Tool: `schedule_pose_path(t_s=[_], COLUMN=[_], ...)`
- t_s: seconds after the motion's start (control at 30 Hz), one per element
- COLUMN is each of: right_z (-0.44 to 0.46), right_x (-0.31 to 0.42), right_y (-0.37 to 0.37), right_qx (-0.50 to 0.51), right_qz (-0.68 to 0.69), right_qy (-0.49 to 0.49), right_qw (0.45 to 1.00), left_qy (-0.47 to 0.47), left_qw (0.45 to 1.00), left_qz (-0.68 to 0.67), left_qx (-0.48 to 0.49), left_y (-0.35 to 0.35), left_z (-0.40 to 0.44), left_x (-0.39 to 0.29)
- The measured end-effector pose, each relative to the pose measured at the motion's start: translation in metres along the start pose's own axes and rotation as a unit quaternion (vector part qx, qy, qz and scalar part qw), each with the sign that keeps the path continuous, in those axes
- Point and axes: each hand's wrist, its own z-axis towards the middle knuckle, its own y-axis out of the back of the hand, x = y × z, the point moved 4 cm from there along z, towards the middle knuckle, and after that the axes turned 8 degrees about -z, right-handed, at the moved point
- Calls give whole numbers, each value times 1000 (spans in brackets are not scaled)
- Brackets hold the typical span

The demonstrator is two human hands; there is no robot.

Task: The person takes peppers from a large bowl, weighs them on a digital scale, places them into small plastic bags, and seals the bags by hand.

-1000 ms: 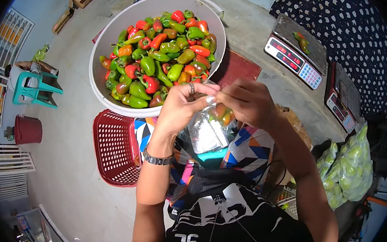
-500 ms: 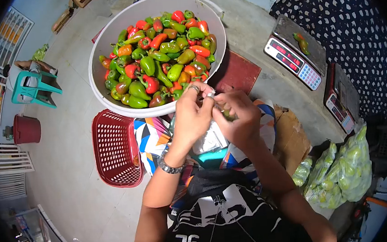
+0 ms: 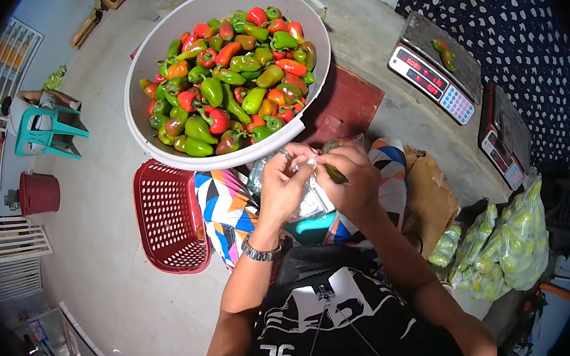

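My left hand (image 3: pixel 283 186) is closed, its thumb and fingers pinching whitish clear plastic. My right hand (image 3: pixel 352 179) meets it fingertip to fingertip, closed on the same plastic bag (image 3: pixel 312 162). A dark green pepper (image 3: pixel 335 173) shows beneath the right fingers; whether it lies inside the bag I cannot tell. Below the hands, a pack of clear plastic bags (image 3: pixel 312 201) rests on my lap. Just beyond them stands a large whitish tub (image 3: pixel 230 161) heaped with red, green and orange peppers (image 3: pixel 230 82).
A red perforated basket (image 3: pixel 167 217) sits left of my legs. To the right are two digital scales, the nearer-to-tub scale (image 3: pixel 432 86) bearing a pepper (image 3: pixel 445 55). Filled plastic bags (image 3: pixel 505 251) stand lower right. Someone sits on a green chair (image 3: pixel 50 129) at far left.
Both hands have come slightly down, away from the tub's rim, with the plastic still pinched between them. More clear plastic shows around the hands. The whole view has shifted a little.
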Motion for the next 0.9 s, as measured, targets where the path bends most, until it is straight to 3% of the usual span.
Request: schedule_pose_path(t_s=[0.17, 0.27, 0.37, 0.6, 0.83, 0.9], right_z=[-6, -9, -30, -44, -46, -48], right_x=[-11, -12, -16, -25, -30, -32], right_y=[-5, -3, -15, -42, -54, -55], right_qx=[23, 70, 63, 92, 139, 156], right_qz=[20, 62, 48, 101, 91, 94], right_qy=[-13, -10, 2, -72, -108, -120], right_qw=[999, 996, 997, 988, 980, 976], left_qy=[10, 92, 113, 80, 3, 14], left_qw=[999, 993, 993, 994, 964, 968], left_qz=[-31, -49, -8, -23, 241, 238], left_qx=[15, -52, -31, -75, -110, -81], left_y=[-5, 4, 11, 22, 37, 44], left_z=[-10, -11, -13, -17, -20, -17], left_x=[5, 24, 37, 35, 43, 49])
